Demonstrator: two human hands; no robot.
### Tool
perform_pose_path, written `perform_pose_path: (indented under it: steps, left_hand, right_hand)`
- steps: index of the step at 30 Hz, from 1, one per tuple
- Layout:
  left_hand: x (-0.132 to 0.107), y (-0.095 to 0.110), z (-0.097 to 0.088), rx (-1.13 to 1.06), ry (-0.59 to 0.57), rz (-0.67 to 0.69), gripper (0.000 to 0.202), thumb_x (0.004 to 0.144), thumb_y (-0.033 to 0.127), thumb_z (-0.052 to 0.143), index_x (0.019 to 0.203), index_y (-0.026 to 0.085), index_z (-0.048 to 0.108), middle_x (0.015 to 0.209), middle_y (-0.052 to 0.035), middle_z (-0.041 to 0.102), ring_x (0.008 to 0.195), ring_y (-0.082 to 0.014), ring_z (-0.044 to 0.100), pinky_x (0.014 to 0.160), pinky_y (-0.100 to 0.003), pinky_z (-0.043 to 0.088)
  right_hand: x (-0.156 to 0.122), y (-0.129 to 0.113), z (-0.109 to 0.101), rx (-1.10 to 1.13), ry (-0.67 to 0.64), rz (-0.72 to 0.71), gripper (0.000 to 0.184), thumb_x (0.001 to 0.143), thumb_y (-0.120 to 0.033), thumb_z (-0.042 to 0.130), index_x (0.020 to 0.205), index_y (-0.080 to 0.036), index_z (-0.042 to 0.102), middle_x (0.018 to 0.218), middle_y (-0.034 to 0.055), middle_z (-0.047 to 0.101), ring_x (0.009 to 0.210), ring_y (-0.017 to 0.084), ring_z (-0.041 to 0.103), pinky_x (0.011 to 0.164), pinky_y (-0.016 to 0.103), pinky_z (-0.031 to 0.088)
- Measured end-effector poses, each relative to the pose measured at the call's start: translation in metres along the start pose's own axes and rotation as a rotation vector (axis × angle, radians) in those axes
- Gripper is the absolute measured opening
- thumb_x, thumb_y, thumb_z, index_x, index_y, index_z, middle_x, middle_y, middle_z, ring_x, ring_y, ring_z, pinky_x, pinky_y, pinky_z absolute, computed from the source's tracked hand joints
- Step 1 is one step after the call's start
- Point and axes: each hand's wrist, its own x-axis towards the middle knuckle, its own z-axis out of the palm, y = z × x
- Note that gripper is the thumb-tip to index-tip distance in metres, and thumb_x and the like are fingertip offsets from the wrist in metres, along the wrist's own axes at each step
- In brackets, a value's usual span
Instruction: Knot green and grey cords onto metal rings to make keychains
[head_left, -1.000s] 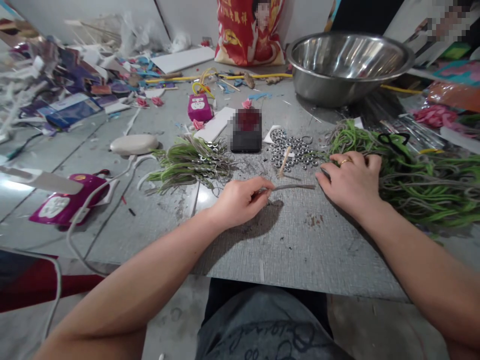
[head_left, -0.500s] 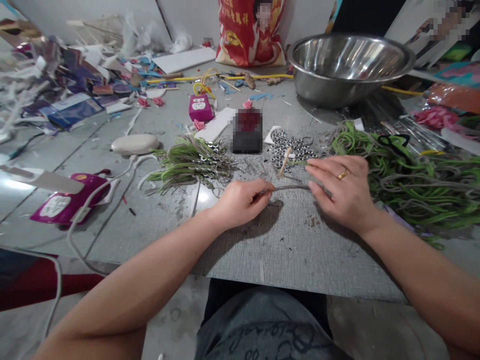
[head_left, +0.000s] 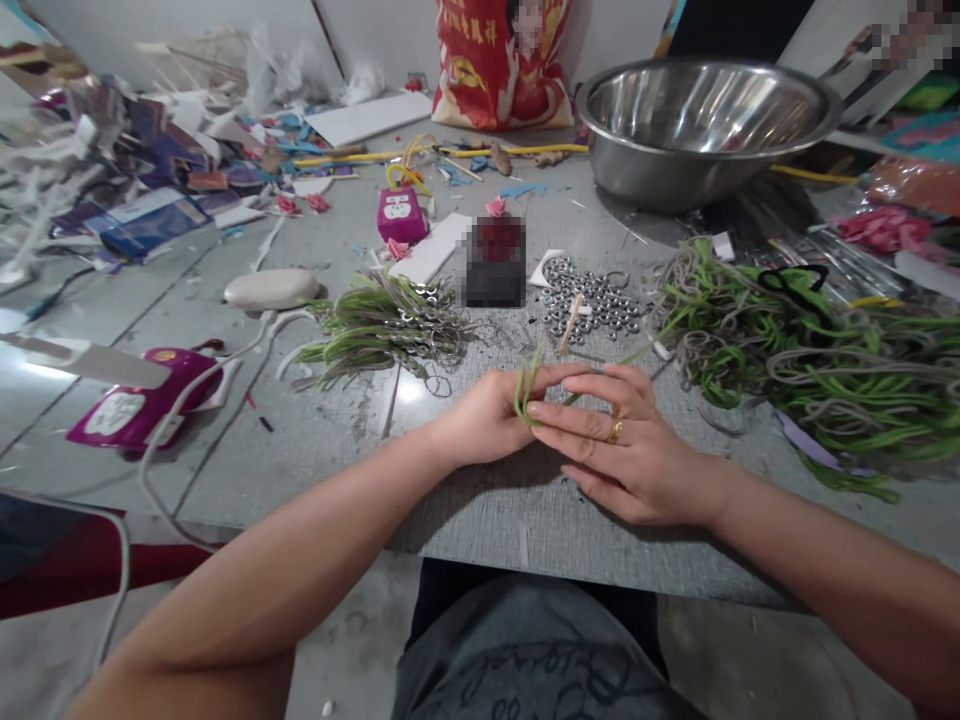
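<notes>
My left hand (head_left: 499,415) is closed around a green and grey cord (head_left: 528,385), whose green loops stick up over the forefinger. Close against it, my right hand (head_left: 619,430), with a gold ring (head_left: 615,431), has its fingertips on the same cord. One strand runs out to the right above the knuckles. Just behind the hands stands a thin wooden stick (head_left: 574,318), beside a heap of small metal rings (head_left: 596,300). To the left lies a bundle of green and grey cords (head_left: 367,320) with metal pieces at its right end.
A large pile of loose green and grey cords (head_left: 847,350) covers the right side. Behind it stands a steel basin (head_left: 705,140). A red bag (head_left: 502,70) is at the back. Scraps (head_left: 172,150), a white device (head_left: 270,289) and a purple box (head_left: 142,400) with a cable lie left.
My right hand has moved left and nearer to me, meeting my left hand. The grey cord stretched between them is now gathered, with green loops showing at my left forefinger.
</notes>
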Motion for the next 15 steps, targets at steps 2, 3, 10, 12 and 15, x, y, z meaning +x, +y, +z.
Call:
perform_pose_path:
  steps: [2, 3, 10, 12, 15]
  left_hand:
    - [0.0005, 0.0009, 0.0004, -0.062, 0.007, -0.010, 0.037, 0.078, 0.014, 0.051, 0.114, 0.018, 0.059, 0.113, -0.0056, 0.065, 0.100, -0.0160, 0.063, 0.085, -0.027, 0.051]
    - [0.0005, 0.0013, 0.0004, -0.089, 0.007, -0.018, 0.031, 0.079, 0.015, 0.050, 0.107, 0.017, 0.063, 0.106, -0.0055, 0.068, 0.094, -0.0157, 0.065, 0.082, -0.026, 0.053]
    - [-0.0012, -0.0003, -0.0012, -0.025, 0.041, 0.051, 0.030, 0.076, 0.015, 0.052, 0.105, 0.018, 0.062, 0.090, -0.0035, 0.071, 0.080, -0.0136, 0.067, 0.071, -0.024, 0.054]
    - [-0.0021, -0.0017, -0.0006, 0.032, 0.026, 0.113, 0.034, 0.077, 0.017, 0.054, 0.110, 0.018, 0.059, 0.097, -0.0042, 0.070, 0.083, -0.0138, 0.066, 0.073, -0.024, 0.053]
    - [-0.0028, -0.0032, 0.0008, 0.095, 0.024, 0.158, 0.027, 0.082, 0.018, 0.050, 0.107, 0.019, 0.061, 0.097, -0.0045, 0.069, 0.083, -0.0125, 0.065, 0.073, -0.022, 0.052]
  right_hand:
    - [0.0001, -0.0014, -0.0014, -0.049, -0.011, 0.004, 0.040, 0.082, -0.022, 0.050, 0.121, -0.030, 0.055, 0.120, -0.0029, 0.061, 0.119, 0.025, 0.044, 0.102, 0.048, 0.025]
    - [0.0003, -0.0016, -0.0017, -0.064, -0.015, 0.008, 0.039, 0.082, -0.022, 0.050, 0.120, -0.032, 0.056, 0.120, -0.0042, 0.061, 0.120, 0.024, 0.044, 0.103, 0.048, 0.025]
    - [0.0008, 0.0023, 0.0005, -0.015, 0.025, -0.044, 0.036, 0.082, -0.019, 0.050, 0.117, -0.019, 0.057, 0.119, 0.0033, 0.062, 0.127, 0.023, 0.036, 0.103, 0.048, 0.026]
    - [0.0005, 0.0023, 0.0004, 0.000, 0.033, -0.048, 0.036, 0.082, -0.019, 0.050, 0.117, -0.019, 0.057, 0.119, 0.0036, 0.062, 0.128, 0.024, 0.035, 0.105, 0.048, 0.024]
    - [-0.0002, 0.0010, -0.0003, 0.013, 0.009, -0.053, 0.039, 0.083, -0.021, 0.049, 0.121, -0.022, 0.054, 0.120, 0.0026, 0.062, 0.129, 0.025, 0.034, 0.106, 0.050, 0.021]
